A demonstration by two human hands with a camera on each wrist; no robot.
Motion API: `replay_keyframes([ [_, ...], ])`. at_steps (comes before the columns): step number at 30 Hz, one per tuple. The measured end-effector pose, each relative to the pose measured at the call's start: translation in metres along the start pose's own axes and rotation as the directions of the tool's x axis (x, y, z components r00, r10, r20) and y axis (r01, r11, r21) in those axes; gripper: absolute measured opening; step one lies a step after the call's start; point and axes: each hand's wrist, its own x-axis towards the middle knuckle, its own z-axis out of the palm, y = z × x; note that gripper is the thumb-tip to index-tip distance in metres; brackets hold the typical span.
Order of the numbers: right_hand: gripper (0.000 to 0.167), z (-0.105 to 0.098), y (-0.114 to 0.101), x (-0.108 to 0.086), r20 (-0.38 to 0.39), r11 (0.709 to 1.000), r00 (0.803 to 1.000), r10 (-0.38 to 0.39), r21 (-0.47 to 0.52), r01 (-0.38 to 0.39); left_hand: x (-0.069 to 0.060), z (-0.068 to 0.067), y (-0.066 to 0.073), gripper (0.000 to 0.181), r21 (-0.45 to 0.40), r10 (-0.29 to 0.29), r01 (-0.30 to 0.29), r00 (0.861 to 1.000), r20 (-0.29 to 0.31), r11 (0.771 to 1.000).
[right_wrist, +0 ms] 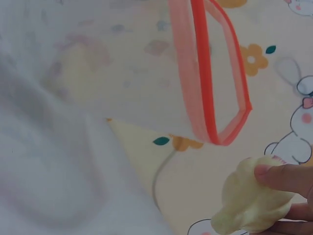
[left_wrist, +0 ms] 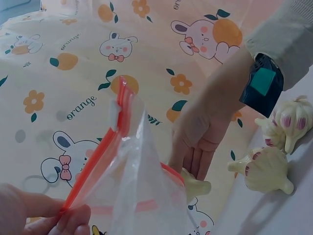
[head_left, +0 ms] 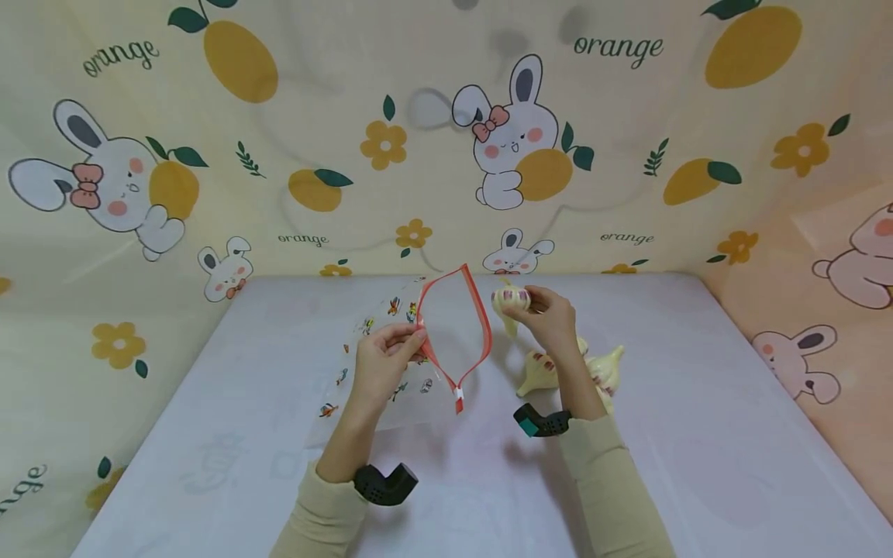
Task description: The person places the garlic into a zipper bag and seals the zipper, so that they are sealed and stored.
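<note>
Red-edged, the clear bag point(head_left: 418, 391) gaped upright, apparently because the left hand point(head_left: 382, 358) pinched its rim point(head_left: 483, 310); just beside it, the right hand point(head_left: 553, 319) gripped a garlic bulb point(head_left: 511, 297) above the table point(head_left: 230, 372).

A cream wall covering point(head_left: 314, 23) spans the upper frame, printed with rabbits point(head_left: 501, 186), yellow-orange fruits point(head_left: 240, 62), flowers point(head_left: 373, 147) and "orange" lettering point(head_left: 618, 48). It looks peach at the far right. Below lies a pale whitish tabletop point(head_left: 230, 504), softly lit, with blurred shadows point(head_left: 551, 473) near the lower centre
</note>
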Motion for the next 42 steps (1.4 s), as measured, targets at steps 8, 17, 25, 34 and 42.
replay_keyframes([
  [8, 0.059, -0.004, -0.007, -0.011, -0.017, 0.999, 1.0, -0.026, 0.034, 0.027, -0.002, 0.001, -0.003, 0.023, -0.017, 0.001, -0.001, 1.0, 0.007, 1.0],
  [17, 0.056, -0.008, -0.013, -0.022, -0.034, 0.997, 0.998, -0.05, 0.063, 0.052, -0.003, 0.002, -0.005, 0.021, -0.02, 0.012, -0.012, 1.0, 0.0, 1.0],
  [25, 0.056, -0.011, -0.021, -0.034, -0.032, 0.994, 0.998, -0.06, 0.093, 0.063, -0.002, 0.002, -0.006, 0.02, -0.037, 0.009, -0.009, 1.0, -0.005, 0.999],
  [34, 0.055, -0.01, -0.028, -0.046, -0.043, 0.99, 0.996, -0.077, 0.111, 0.081, -0.001, 0.003, -0.005, 0.02, -0.037, 0.003, -0.003, 1.0, -0.006, 0.999],
  [42, 0.058, -0.009, -0.032, -0.052, -0.023, 0.985, 0.996, -0.08, 0.15, 0.083, -0.001, 0.002, -0.004, 0.021, -0.04, -0.001, 0.001, 1.0, -0.007, 0.999],
])
